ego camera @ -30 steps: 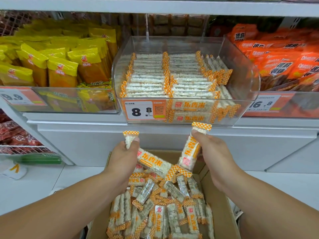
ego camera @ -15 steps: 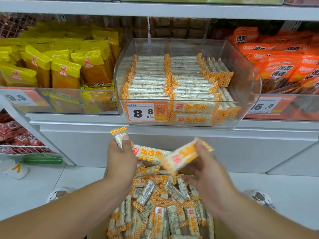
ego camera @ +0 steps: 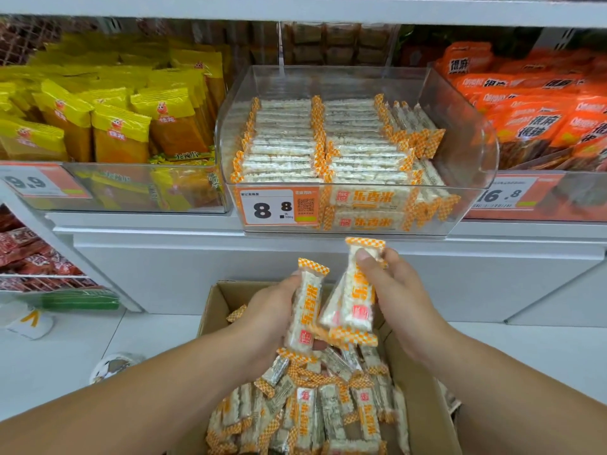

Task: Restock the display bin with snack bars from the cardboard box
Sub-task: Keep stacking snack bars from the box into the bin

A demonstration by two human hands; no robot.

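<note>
A clear plastic display bin [ego camera: 466, 133] on the shelf holds neat rows of white snack bars with orange checked ends [ego camera: 285, 149]. Below it an open cardboard box [ego camera: 423, 408] is heaped with loose bars [ego camera: 315, 412]. My left hand [ego camera: 266, 316] grips one bar [ego camera: 305, 310] upright above the box. My right hand [ego camera: 394, 300] pinches a second bar [ego camera: 358, 290] upright beside the first, and the two bars nearly touch. Both hands are just below the bin's front edge.
Yellow snack bags [ego camera: 115, 126] fill the bin to the left and orange bags [ego camera: 538, 106] the bin to the right. An orange price tag [ego camera: 279, 208] sits on the bin's front. Red packets [ego camera: 29, 261] hang on a lower rack at the left. The floor is white.
Both bars were turned from tilted or flat to upright and brought side by side. My hands drew closer together above the box.
</note>
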